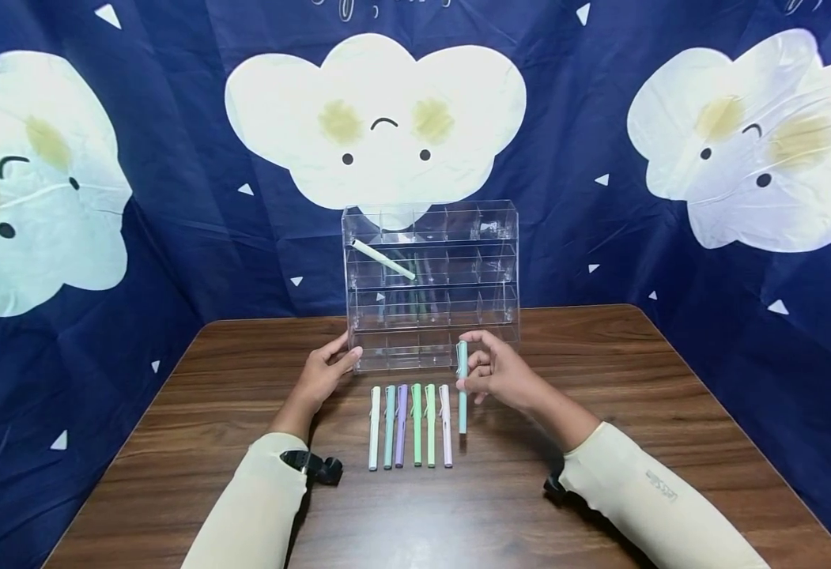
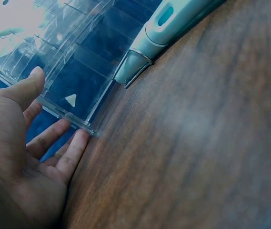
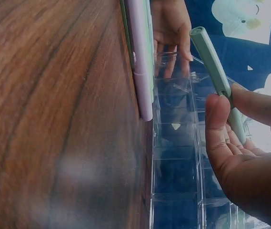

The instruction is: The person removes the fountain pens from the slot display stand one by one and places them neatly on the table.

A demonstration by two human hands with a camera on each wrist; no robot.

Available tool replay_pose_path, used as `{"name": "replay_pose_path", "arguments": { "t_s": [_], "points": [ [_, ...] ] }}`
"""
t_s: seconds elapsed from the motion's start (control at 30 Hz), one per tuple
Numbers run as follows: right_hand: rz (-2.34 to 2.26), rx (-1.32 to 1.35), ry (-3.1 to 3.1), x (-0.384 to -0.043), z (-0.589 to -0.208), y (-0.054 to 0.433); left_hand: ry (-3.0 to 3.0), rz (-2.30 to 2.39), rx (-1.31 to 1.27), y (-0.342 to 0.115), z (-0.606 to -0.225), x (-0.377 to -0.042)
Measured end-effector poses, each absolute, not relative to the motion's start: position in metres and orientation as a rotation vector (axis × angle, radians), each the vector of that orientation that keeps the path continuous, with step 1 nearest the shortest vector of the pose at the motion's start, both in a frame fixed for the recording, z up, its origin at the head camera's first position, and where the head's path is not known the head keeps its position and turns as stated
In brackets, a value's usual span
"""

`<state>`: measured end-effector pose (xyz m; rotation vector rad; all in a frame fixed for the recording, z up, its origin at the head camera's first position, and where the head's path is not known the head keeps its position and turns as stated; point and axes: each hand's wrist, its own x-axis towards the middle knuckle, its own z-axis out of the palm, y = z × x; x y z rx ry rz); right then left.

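A clear tiered rack (image 1: pixel 432 316) with small compartments stands at the back of the table. My left hand (image 1: pixel 324 375) rests against its lower left edge, thumb toward the front and fingers fairly straight along the side; the left wrist view shows the fingertips (image 2: pixel 82 136) at the bottom corner. My right hand (image 1: pixel 504 373) pinches a teal pen (image 1: pixel 462 403) between thumb and fingers, in front of the rack's lower right part. The right wrist view shows the pen (image 3: pixel 211 59) tilted, its middle in the grip. A pale green pen (image 1: pixel 384 260) lies slanted in an upper tier.
Several clipped pens lie side by side on the table before the rack, among them a purple pen (image 1: pixel 401 427), a green pen (image 1: pixel 417 427) and a pale pink pen (image 1: pixel 446 427). A blue cloth (image 1: pixel 572 261) with cloud faces hangs behind the wooden table (image 1: pixel 586 490).
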<state>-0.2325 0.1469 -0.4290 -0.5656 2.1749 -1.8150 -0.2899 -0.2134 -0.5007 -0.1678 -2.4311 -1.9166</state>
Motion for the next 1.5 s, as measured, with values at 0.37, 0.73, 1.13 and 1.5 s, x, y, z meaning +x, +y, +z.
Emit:
{"name": "replay_pose_path", "arguments": {
  "t_s": [0.37,0.73,1.13,1.5],
  "points": [
    [-1.720,-0.550,2.134,-0.237,-0.446,0.145,-2.434,-1.919,-0.187,-0.215,-0.497,-0.287],
    [-1.640,-0.555,2.139,-0.241,-0.458,0.145,-2.433,-1.920,-0.176,-0.216,-0.498,-0.288],
    [-1.591,-0.518,2.168,-0.241,-0.466,0.148,-2.444,-1.926,-0.180,-0.215,-0.497,-0.287],
    [-1.562,-0.420,2.203,-0.243,-0.476,0.149,-2.447,-1.906,-0.176,-0.217,-0.498,-0.288]
  ]
}}
